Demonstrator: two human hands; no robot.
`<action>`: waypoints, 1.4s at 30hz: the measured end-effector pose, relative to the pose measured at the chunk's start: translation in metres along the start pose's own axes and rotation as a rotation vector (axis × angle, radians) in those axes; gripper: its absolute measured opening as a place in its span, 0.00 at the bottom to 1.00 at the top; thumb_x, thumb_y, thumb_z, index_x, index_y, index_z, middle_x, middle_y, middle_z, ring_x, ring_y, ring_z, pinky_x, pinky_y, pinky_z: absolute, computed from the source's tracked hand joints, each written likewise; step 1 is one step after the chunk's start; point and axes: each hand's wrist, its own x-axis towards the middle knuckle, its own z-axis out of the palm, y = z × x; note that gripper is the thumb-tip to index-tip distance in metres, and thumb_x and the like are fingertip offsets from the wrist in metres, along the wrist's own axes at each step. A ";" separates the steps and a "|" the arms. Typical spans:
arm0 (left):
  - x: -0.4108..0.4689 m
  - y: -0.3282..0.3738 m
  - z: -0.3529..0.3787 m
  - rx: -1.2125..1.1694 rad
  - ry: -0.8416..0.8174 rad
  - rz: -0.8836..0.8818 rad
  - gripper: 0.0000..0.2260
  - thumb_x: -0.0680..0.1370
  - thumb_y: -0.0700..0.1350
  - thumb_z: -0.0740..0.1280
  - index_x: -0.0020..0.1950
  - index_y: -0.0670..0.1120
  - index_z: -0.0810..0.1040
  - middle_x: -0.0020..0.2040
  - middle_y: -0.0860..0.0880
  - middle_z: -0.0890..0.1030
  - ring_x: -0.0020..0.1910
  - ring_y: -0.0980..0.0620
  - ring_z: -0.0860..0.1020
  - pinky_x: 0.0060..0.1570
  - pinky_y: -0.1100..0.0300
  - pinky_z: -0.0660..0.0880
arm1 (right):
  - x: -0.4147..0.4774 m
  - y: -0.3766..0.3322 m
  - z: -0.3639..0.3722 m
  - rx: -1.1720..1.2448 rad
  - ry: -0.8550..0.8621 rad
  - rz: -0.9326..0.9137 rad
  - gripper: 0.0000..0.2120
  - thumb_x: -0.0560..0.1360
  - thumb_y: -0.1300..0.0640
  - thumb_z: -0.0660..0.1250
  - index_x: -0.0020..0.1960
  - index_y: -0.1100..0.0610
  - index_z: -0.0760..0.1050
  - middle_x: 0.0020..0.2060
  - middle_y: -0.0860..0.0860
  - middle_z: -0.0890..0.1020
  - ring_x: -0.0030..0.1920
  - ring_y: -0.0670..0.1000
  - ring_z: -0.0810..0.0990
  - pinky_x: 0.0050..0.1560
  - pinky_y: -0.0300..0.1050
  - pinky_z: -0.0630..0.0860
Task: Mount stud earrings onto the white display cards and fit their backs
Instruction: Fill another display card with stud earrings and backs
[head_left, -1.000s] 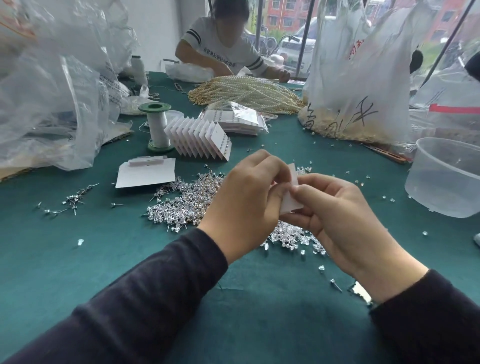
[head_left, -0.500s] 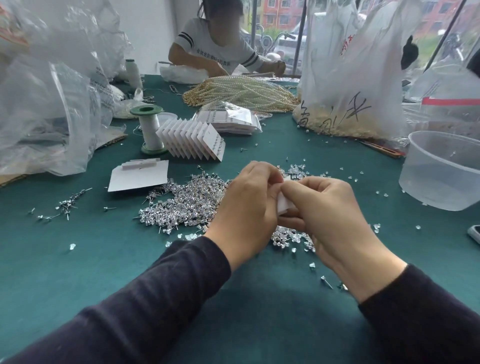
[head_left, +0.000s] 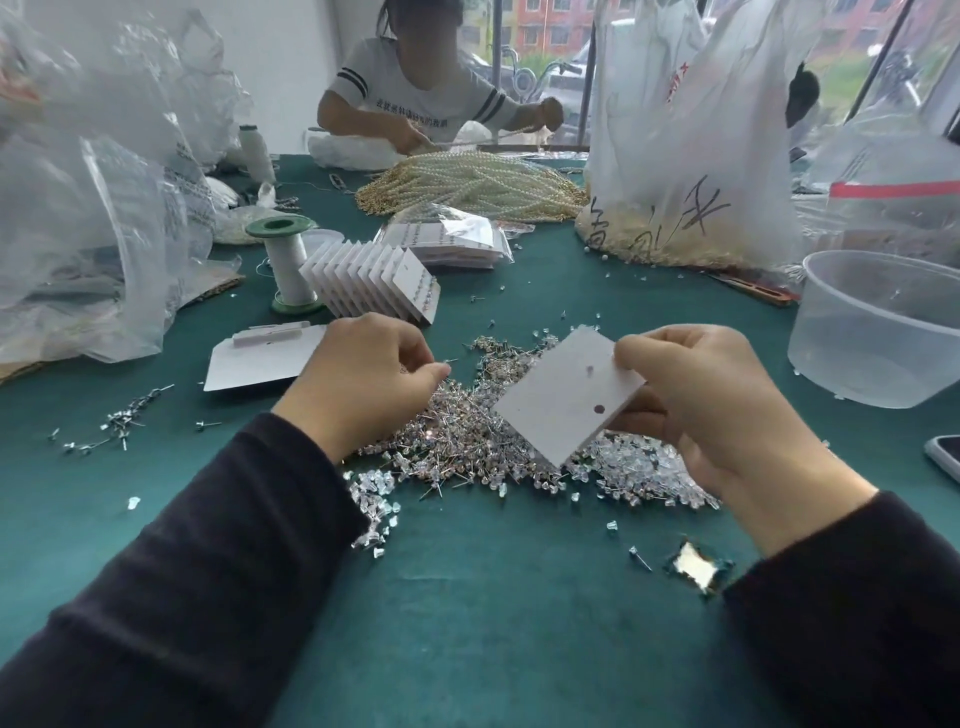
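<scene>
above the studs (head_left: 457, 431), right hand (head_left: 717, 405) pinches a card (head_left: 561, 400); left hand (head_left: 358, 379) curled, contents unclear.

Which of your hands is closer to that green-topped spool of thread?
Left. The left hand hovers just in front of the spool, slightly to its right; the right hand is farther right, holding the white card.
</scene>
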 end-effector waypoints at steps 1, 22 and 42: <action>0.000 0.000 0.001 0.011 -0.010 0.015 0.09 0.73 0.50 0.68 0.36 0.47 0.80 0.26 0.58 0.71 0.27 0.63 0.68 0.29 0.71 0.60 | 0.001 0.000 -0.002 -0.010 0.013 -0.010 0.05 0.73 0.66 0.63 0.39 0.61 0.73 0.34 0.58 0.81 0.26 0.51 0.81 0.26 0.41 0.77; -0.005 0.011 0.005 -0.112 -0.132 0.156 0.10 0.69 0.51 0.73 0.32 0.46 0.82 0.23 0.58 0.73 0.26 0.67 0.71 0.27 0.77 0.64 | 0.007 0.003 -0.006 0.118 0.057 0.005 0.05 0.73 0.68 0.62 0.45 0.60 0.75 0.41 0.59 0.82 0.31 0.51 0.82 0.28 0.41 0.77; -0.011 0.032 -0.002 -0.611 0.155 0.117 0.03 0.68 0.44 0.73 0.37 0.51 0.81 0.33 0.57 0.81 0.30 0.62 0.78 0.33 0.71 0.75 | -0.015 0.007 0.019 0.316 -0.198 0.172 0.05 0.74 0.70 0.61 0.45 0.66 0.75 0.30 0.57 0.83 0.29 0.53 0.82 0.27 0.43 0.79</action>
